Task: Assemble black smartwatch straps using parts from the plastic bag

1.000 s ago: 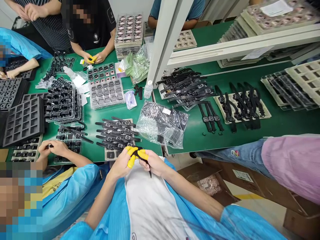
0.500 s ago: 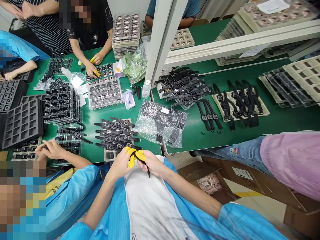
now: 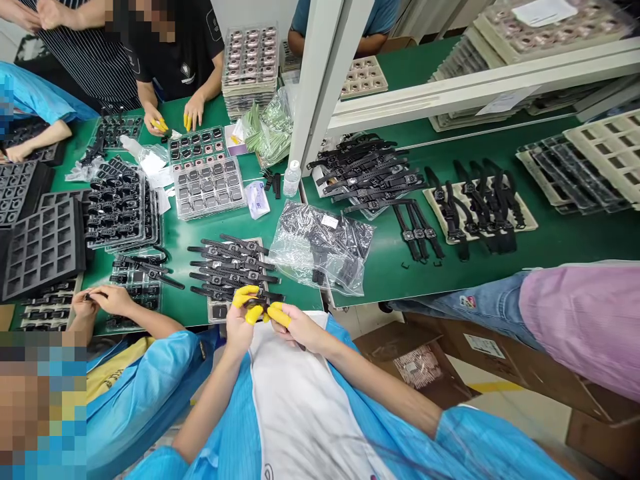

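My left hand [image 3: 241, 323], with yellow finger cots on, pinches a small black watch [image 3: 258, 304] in front of my white apron front. From the other side my right hand [image 3: 299, 325], also with yellow cots, is closed on the watch's black strap, whose tip shows beneath that hand. The fingers cover much of the watch. Just beyond my hands, a tray [image 3: 219, 311] bears several black watches [image 3: 235, 267] with straps laid out sideways. To its right lies a clear plastic bag [image 3: 325, 243] full of black straps.
On the green table [image 3: 190, 233] stand trays of watch cases [image 3: 210, 190], a clear bottle [image 3: 292, 179] and a heap of strapped watches [image 3: 370, 170]. A white post [image 3: 320, 80] rises behind. One co-worker sits close on my left; a person in pink [image 3: 580, 320] is on the right.
My left hand has turned and risen slightly, bringing the watch more into view; less of the strap hangs below my right hand. Across the table, a co-worker's hands have moved off the tray.
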Tool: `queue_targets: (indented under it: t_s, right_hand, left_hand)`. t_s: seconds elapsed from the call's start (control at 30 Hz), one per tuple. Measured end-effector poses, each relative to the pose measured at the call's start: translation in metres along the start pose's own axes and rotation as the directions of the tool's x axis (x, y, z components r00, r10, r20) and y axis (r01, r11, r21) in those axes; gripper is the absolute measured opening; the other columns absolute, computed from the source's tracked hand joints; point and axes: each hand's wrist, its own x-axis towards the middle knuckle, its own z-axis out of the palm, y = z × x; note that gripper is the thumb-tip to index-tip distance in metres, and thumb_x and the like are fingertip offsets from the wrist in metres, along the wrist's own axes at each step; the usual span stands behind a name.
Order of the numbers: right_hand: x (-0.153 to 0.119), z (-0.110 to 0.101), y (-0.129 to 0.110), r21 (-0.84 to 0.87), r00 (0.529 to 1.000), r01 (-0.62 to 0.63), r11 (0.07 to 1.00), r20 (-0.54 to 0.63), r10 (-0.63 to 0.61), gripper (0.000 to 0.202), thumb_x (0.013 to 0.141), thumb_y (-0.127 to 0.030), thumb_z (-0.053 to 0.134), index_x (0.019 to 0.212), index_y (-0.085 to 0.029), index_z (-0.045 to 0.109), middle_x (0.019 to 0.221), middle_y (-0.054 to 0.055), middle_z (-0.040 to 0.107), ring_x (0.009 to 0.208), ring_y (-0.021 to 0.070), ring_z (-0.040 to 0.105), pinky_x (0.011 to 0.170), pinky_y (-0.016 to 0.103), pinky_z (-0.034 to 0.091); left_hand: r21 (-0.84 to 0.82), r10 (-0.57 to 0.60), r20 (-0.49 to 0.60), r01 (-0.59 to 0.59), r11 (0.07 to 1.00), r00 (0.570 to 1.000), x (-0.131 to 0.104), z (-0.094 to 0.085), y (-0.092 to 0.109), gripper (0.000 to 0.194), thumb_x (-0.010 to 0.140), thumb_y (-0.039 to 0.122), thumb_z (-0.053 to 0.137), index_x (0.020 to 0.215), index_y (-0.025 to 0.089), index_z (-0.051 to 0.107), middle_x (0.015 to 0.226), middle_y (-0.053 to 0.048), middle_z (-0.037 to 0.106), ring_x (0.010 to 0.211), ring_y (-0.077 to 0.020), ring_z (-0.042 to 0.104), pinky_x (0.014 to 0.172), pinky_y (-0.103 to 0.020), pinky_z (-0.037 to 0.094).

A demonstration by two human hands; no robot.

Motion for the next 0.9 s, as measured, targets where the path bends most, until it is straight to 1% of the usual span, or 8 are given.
queue_targets:
  t_s: [0.13, 0.2, 0.27, 0.33, 0.4, 0.47, 0.63, 0.9]
  right_hand:
    - [-0.003, -0.01, 0.005, -0.1, 0.996, -0.085, 0.991, 0.025, 0.088, 0.043, 0.083, -0.062, 0.07, 0.088, -0.022, 0.056, 0.058, -0.01, 0.036, 0.045, 0.0068, 0.023, 0.039, 0.021, 0.018]
    - [-0.003, -0.012, 0.006, -0.127, 0.999, -0.03, 0.991, -0.042, 0.024, 0.043, 0.08, -0.059, 0.075, 0.09, -0.022, 0.055, 0.061, -0.009, 0.043, 0.045, 0.0068, 0.028, 0.04, 0.022, 0.02]
    - [-0.001, -0.009, 0.005, -0.099, 0.994, 0.023, 0.995, -0.103, -0.034, 0.046, 0.078, -0.059, 0.077, 0.092, -0.023, 0.051, 0.066, -0.007, 0.051, 0.046, 0.0071, 0.036, 0.04, 0.022, 0.024]
    - [0.001, -0.001, 0.0, -0.058, 0.993, 0.048, 0.997, -0.103, -0.054, 0.047, 0.081, -0.061, 0.074, 0.093, -0.023, 0.049, 0.068, -0.007, 0.055, 0.046, 0.0075, 0.04, 0.041, 0.022, 0.027]
    - [0.002, 0.007, -0.006, -0.025, 0.997, 0.057, 0.998, -0.053, -0.058, 0.045, 0.083, -0.062, 0.071, 0.09, -0.023, 0.048, 0.066, -0.007, 0.055, 0.045, 0.0068, 0.039, 0.04, 0.021, 0.026]
    - [0.002, 0.013, -0.011, 0.01, 0.999, 0.05, 0.999, 0.001, -0.05, 0.044, 0.083, -0.06, 0.07, 0.086, -0.022, 0.048, 0.06, -0.008, 0.053, 0.043, 0.0061, 0.036, 0.04, 0.021, 0.024]
    - [-0.002, 0.014, -0.014, 0.191, 0.999, -0.019, 0.981, 0.039, 0.012, 0.043, 0.078, -0.054, 0.076, 0.082, -0.022, 0.048, 0.049, -0.01, 0.045, 0.04, 0.0057, 0.026, 0.038, 0.021, 0.017]
    - [-0.001, 0.018, -0.013, 0.377, 0.999, -0.028, 0.926, -0.012, 0.035, 0.044, 0.072, -0.047, 0.081, 0.081, -0.023, 0.046, 0.05, -0.011, 0.04, 0.042, 0.005, 0.022, 0.04, 0.02, 0.013]
  left_hand:
    - [-0.227, -0.063, -0.318, -0.012, 0.974, 0.946, 0.02, -0.015, 0.015, 0.035, 0.091, 0.05, 0.074, 0.104, 0.022, 0.057, 0.103, -0.006, 0.078, 0.077, -0.0168, 0.075, 0.08, -0.036, 0.063]
    - [-0.22, -0.071, -0.341, -0.006, 0.975, 0.937, 0.027, -0.025, 0.023, 0.039, 0.091, 0.051, 0.074, 0.108, 0.023, 0.055, 0.104, -0.007, 0.079, 0.065, -0.0163, 0.073, 0.07, -0.036, 0.064]
    - [-0.112, -0.078, -0.195, 0.057, 0.992, 0.978, 0.028, -0.029, 0.028, 0.037, 0.093, 0.047, 0.072, 0.117, 0.023, 0.057, 0.106, -0.008, 0.079, 0.067, -0.0187, 0.075, 0.068, -0.036, 0.065]
    - [0.082, -0.064, 0.084, 0.057, 0.995, 0.994, 0.023, -0.027, 0.028, 0.031, 0.096, 0.036, 0.067, 0.124, 0.022, 0.063, 0.109, -0.009, 0.079, 0.082, -0.0225, 0.078, 0.078, -0.039, 0.065]
    - [0.252, 0.001, 0.335, -0.091, 0.963, 0.942, 0.018, -0.021, 0.025, 0.035, 0.095, 0.021, 0.059, 0.129, 0.022, 0.066, 0.117, -0.009, 0.077, 0.104, -0.0249, 0.075, 0.095, -0.042, 0.062]
    - [0.326, 0.081, 0.482, -0.265, 0.907, 0.872, 0.014, -0.017, 0.022, 0.051, 0.088, 0.007, 0.052, 0.134, 0.023, 0.065, 0.128, -0.009, 0.073, 0.119, -0.0245, 0.069, 0.105, -0.042, 0.057]
    - [0.322, 0.162, 0.592, -0.416, 0.85, 0.789, 0.013, -0.018, 0.022, 0.064, 0.084, -0.001, 0.044, 0.142, 0.022, 0.058, 0.135, -0.011, 0.066, 0.128, -0.0223, 0.062, 0.108, -0.039, 0.054]
    - [0.4, 0.211, 0.52, -0.454, 0.796, 0.828, 0.005, -0.013, 0.018, 0.061, 0.088, -0.001, 0.041, 0.143, 0.022, 0.053, 0.131, -0.011, 0.064, 0.126, -0.0225, 0.061, 0.106, -0.04, 0.055]
